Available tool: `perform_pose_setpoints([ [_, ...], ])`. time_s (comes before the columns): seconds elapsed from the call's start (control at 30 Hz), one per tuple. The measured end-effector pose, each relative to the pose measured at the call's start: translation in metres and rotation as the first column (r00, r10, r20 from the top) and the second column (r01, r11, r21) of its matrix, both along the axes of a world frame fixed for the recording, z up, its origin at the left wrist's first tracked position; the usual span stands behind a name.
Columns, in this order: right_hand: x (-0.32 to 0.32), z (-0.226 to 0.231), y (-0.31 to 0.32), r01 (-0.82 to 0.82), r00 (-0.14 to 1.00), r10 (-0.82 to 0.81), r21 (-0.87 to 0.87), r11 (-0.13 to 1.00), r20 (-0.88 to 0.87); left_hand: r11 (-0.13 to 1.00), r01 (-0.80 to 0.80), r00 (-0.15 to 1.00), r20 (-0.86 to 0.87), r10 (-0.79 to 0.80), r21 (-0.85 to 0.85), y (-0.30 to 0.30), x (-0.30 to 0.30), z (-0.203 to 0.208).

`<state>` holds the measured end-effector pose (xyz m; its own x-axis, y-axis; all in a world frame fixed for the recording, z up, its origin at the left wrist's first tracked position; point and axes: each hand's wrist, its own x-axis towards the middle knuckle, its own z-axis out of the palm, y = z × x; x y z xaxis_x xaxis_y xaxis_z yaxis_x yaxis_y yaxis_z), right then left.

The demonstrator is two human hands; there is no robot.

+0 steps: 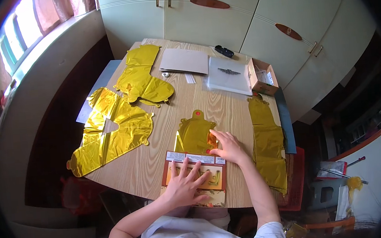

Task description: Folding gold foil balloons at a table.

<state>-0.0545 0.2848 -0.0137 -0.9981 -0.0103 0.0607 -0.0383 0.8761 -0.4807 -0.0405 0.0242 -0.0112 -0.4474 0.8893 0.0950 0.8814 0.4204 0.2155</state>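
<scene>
A folded gold foil balloon (189, 134) lies flat on the table in front of me, with small red spots on its tabs. Its near end meets an orange and brown printed package (221, 179) at the table's near edge. My left hand (186, 186) rests palm down on that package, fingers spread. At the foil's right edge is my right hand (229, 147), thumb and fingers apart, fingertips touching the foil. Whether the foil's near end goes under or into the package cannot be made out.
Flat gold foil balloons lie around: a boot-like one (144, 78), a creased one (115, 134) at left, a long folded one (267, 144) at right. Farther back are a grey card (183, 60), a clear plastic sleeve (228, 82), a wooden box (266, 86) and a black object (224, 51).
</scene>
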Motion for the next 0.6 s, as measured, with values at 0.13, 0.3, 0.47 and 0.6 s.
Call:
perform_pose_setpoints([
  [0.13,0.0,-0.002,0.001,-0.011,1.0,0.011,0.004,1.0,0.018,1.0,-0.008,1.0,-0.003,0.008,-0.002,0.0,0.0,-0.002],
  [0.3,-0.001,0.002,-0.001,-0.002,1.0,0.0,-0.083,0.997,-0.018,1.0,-0.008,1.0,-0.01,0.008,-0.018,0.0,0.0,-0.002],
  [0.47,-0.022,-0.013,0.001,0.238,0.967,-0.248,-0.566,0.789,0.061,0.999,-0.001,1.0,-0.024,0.0,-0.038,0.001,0.0,0.0],
  [0.6,-0.045,-0.011,-0.006,0.362,0.932,-0.282,-0.555,0.749,0.228,0.999,-0.002,1.0,-0.028,0.001,-0.05,0.001,0.0,0.001],
])
